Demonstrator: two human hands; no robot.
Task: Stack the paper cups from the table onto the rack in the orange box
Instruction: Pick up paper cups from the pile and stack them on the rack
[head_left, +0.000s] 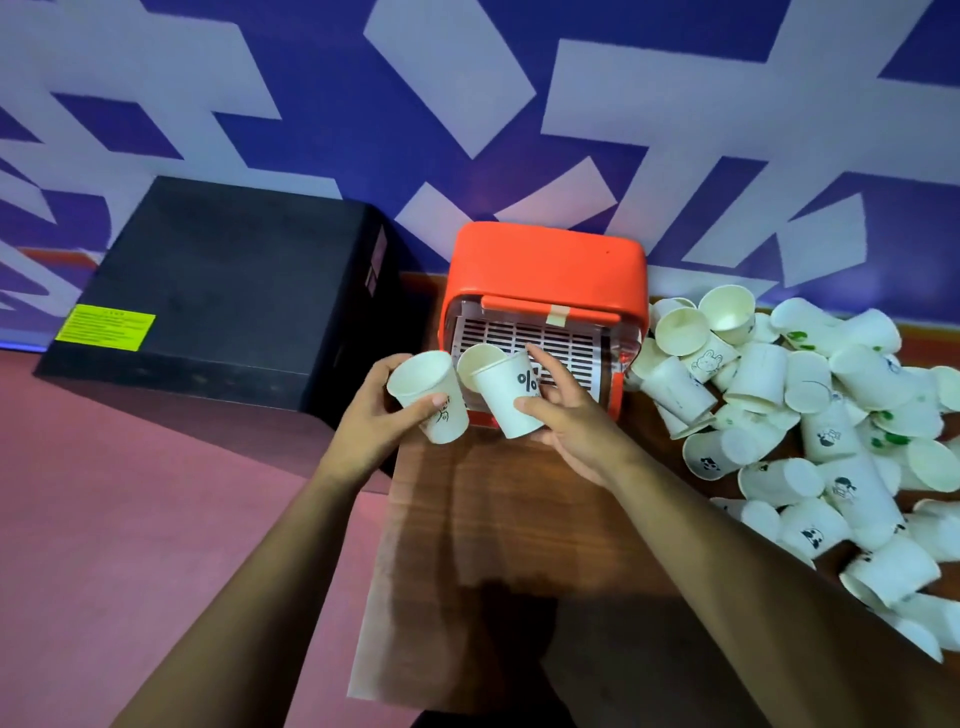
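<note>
My left hand (376, 415) grips a white paper cup (428, 397) with a small black drawing, tilted with its mouth up and to the left. In my right hand (566, 415) is a second paper cup (504, 397) printed with a percent sign, also tilted. Both cups hover just in front of the orange box (545, 265), whose front is open. Inside the box lies a white slotted rack (540, 340); no cups show on it. A big heap of loose paper cups (810, 415) covers the table to the right of the box.
The wooden table (519, 519) reaches from the box toward me. A large black box (228, 291) with a yellow label stands left of the orange box. Behind is a blue and white patterned wall (467, 104); reddish floor (130, 519) lies to the left.
</note>
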